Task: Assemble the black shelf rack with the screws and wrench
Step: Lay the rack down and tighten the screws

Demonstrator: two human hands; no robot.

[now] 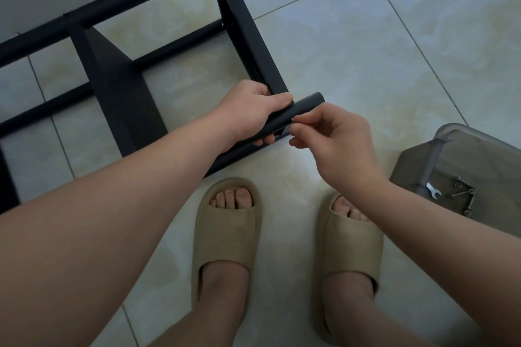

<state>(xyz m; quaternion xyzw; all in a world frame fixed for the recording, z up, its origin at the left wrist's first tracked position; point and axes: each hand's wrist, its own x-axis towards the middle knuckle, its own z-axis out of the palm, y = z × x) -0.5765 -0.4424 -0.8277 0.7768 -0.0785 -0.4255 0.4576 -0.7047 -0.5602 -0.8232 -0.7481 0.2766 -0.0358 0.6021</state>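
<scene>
- Black metal shelf rack (118, 87) lies flat on the pale tiled floor (366, 51). Its long rails and two cross panels already look joined, so the task is well underway.
- Step in hand, as I judge it: fixing the near black round tube (307, 104) to the end of the right-hand cross panel.
- Left hand (248, 114): grip curled round the tube at the panel's corner, holding the two together.
- Right hand (341, 144): grip pressed together, thumb and forefinger pinching a small silver screw (293, 120) against the side of the tube.
- The screw is tiny here. It is probably at its hole, but I cannot tell whether it has started to thread.
- Small silver flat wrench (433, 191) lies unused in the grey translucent plastic tray (479, 160) on the floor at the right, well apart from the hands.
- Several loose dark screws (462, 194) lie beside the wrench, so more joints are likely left, plus tightening with the wrench.
- Hidden or cut off: the rack runs out of frame at left and top, so its far joints cannot be checked.
- The left hand covers the joint at the corner, and the tray is cropped by the right edge.
- Beige foam slippers (225, 234) on the person's feet stand near the tube.
</scene>
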